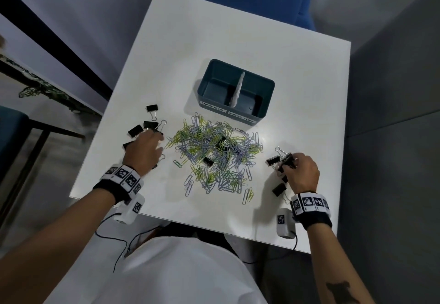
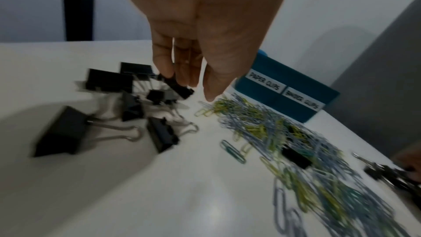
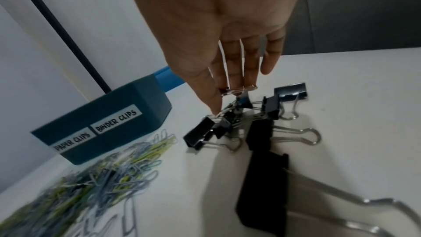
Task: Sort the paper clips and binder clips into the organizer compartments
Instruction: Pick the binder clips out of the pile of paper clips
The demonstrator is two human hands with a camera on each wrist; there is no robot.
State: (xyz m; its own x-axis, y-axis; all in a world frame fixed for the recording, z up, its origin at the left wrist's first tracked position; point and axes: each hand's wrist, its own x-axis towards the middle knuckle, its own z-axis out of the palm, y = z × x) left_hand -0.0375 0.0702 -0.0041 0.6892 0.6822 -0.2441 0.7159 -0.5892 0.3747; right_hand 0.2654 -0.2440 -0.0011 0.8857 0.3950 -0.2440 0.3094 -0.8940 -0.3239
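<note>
**Operator:** Under both my hands I see the white tabletop (image 1: 297,70). Beyond them, well past the fingertips, stands the teal organizer (image 1: 235,90), split by a divider, its near wall labelled "PAPER CLIPS" on the left and "BINDER CLIPS" on the right. I see nothing lying in either compartment.

**Partner:** And the clips?

**Operator:** Between my hands lies the heap of paper clips (image 1: 214,153), yellow-green and pale lilac, with a few black binder clips buried in it. Around my left hand (image 1: 142,151) a loose group of binder clips (image 2: 109,80) lies on the tabletop. Its fingers point down, uncurled, the tips touching one small binder clip (image 2: 180,88); I see no grip on it.

**Partner:** The right one?

**Operator:** My right hand (image 1: 301,171) pinches the wire handles of a tangled bunch of binder clips (image 3: 230,120), thumb against the fingertips. More binder clips lie beside and below that wrist, one large one (image 3: 264,192) nearest the wrist camera.
</note>
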